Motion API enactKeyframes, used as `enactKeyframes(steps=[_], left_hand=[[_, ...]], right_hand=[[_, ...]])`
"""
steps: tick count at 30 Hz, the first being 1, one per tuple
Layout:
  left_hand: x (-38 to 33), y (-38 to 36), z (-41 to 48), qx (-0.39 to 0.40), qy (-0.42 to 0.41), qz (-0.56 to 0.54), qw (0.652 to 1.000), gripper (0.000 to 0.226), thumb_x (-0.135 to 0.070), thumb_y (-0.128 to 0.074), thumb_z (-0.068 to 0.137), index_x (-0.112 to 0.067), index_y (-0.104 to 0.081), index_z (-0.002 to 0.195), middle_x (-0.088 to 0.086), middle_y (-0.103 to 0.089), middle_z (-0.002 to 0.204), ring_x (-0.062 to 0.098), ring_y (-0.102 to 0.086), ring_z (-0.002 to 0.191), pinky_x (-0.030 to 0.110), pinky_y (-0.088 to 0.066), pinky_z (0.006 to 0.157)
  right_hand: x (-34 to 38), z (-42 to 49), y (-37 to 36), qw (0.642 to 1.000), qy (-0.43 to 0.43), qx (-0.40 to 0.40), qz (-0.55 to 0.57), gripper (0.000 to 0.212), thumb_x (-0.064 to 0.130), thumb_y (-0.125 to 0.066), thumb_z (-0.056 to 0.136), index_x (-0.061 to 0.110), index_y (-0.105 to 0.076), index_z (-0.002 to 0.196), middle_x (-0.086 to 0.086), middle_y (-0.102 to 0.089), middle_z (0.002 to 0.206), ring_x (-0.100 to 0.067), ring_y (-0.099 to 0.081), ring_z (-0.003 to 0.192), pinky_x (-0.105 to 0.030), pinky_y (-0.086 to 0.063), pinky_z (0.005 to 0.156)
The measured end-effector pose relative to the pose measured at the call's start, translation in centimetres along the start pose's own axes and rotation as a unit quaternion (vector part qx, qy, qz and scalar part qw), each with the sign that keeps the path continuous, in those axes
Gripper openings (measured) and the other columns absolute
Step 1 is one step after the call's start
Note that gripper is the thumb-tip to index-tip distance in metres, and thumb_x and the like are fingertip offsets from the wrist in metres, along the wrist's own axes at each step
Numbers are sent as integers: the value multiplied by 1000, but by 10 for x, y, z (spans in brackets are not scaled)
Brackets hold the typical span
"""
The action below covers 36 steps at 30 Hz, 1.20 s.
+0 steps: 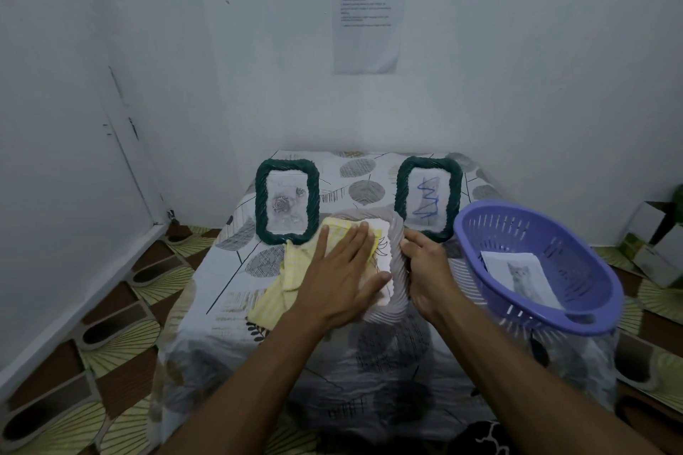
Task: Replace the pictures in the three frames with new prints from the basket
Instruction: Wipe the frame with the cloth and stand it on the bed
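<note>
A white woven frame (397,262) lies flat on the table in front of me. My left hand (343,270) presses a yellow cloth (292,270) flat onto its glass, fingers spread. My right hand (427,270) grips the frame's right edge. Two dark green woven frames stand at the back: the left frame (260,203) holds a rose picture, the right frame (401,192) a blue scribble drawing. A purple basket (480,229) at the right holds a cat print (521,275).
The table (229,343) wears a leaf-patterned cloth and stands against a white wall. A printed sheet (367,15) hangs on the wall above. Boxes (654,244) sit on the patterned floor at the far right.
</note>
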State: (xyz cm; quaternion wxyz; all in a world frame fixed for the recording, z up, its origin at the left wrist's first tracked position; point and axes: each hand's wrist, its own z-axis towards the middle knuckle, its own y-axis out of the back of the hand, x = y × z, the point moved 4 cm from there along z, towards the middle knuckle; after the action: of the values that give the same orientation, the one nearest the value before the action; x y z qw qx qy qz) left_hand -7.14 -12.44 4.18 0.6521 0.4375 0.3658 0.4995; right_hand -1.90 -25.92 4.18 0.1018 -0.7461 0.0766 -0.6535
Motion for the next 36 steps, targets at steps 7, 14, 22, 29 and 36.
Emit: enactKeyframes(steps=[7,14,22,29,36], left_hand=[[-20,-4,-16,2,-104,-29,994,75,-65,-3,94,-20,-18,153,-6,-8,161,5,0,147,48,10,118],[6,-21,-43,-9,-55,19,998,72,-63,-15,97,-15,-24,151,1,-14,160,15,-9,148,50,-3,117],[39,-49,-30,51,86,-58,993,98,-74,26,74,-26,-5,153,-5,10,159,14,11,148,45,6,119],[76,-78,-40,109,141,-59,982,111,-75,34,63,-31,-17,152,-7,-4,161,21,-4,149,50,-6,117],[114,-65,-64,100,174,-30,979,96,-71,16,76,-27,-23,151,-4,-10,161,23,-10,148,49,-11,116]], right_hand=[[-1,7,14,1000,-7,-26,15,29,-2,-38,98,-1,-61,115,-20,-69,106,-32,-68,94,-41,-56,82],[-1,24,27,998,-9,-69,-8,30,2,-38,98,8,-66,107,-17,-70,106,-35,-67,96,-50,-55,87],[-9,24,32,994,-9,-78,-75,31,7,-43,96,15,-60,121,-10,-68,113,-29,-66,98,-46,-56,87],[-5,21,43,993,-4,-88,-73,25,6,-44,97,20,-59,111,-8,-66,110,-26,-64,96,-42,-55,85],[-12,15,28,997,-7,-61,-50,27,5,-43,99,11,-60,118,-8,-68,98,-23,-62,79,-33,-51,64]])
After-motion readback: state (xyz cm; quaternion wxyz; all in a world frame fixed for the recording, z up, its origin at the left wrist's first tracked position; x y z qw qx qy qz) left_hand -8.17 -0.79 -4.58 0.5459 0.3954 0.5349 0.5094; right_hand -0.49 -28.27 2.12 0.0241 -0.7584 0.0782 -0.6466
